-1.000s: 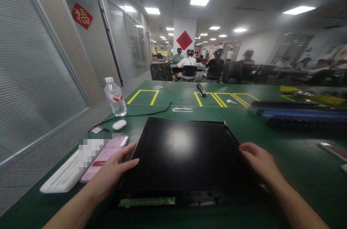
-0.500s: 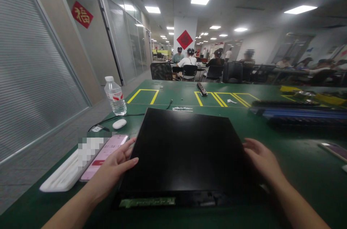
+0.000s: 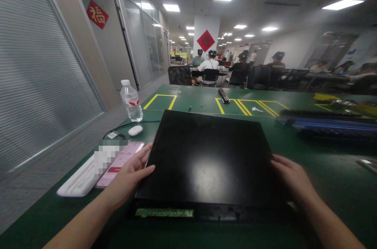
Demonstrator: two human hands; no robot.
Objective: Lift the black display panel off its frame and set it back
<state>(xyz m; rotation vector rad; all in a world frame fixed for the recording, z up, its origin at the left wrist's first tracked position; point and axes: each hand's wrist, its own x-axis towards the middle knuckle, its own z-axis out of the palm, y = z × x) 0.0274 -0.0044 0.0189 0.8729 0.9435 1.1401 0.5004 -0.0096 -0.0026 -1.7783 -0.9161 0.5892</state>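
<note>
A flat black display panel (image 3: 203, 158) with a glossy face lies before me, tilted slightly. Along its near edge runs a green circuit board strip (image 3: 164, 213). My left hand (image 3: 137, 168) grips the panel's left edge, thumb on top and fingers at the side. At the opposite edge my right hand (image 3: 293, 172) also holds the panel, its fingertips against the side and partly hidden. Left of my left hand lie a pink-screened phone (image 3: 120, 164) and a long white case (image 3: 78, 180).
A water bottle (image 3: 131, 101) and a small white oval case (image 3: 135, 130) stand left on the green table (image 3: 200, 97). A dark strip-shaped object (image 3: 224, 96) lies near the far edge by yellow tape. Blue and black items (image 3: 326, 125) are at right; people (image 3: 209, 60) sit beyond.
The panel's far edge has risen a little, and the light reflection on its face has shifted nearer. Both hands keep their hold. The whole view has moved slightly.
</note>
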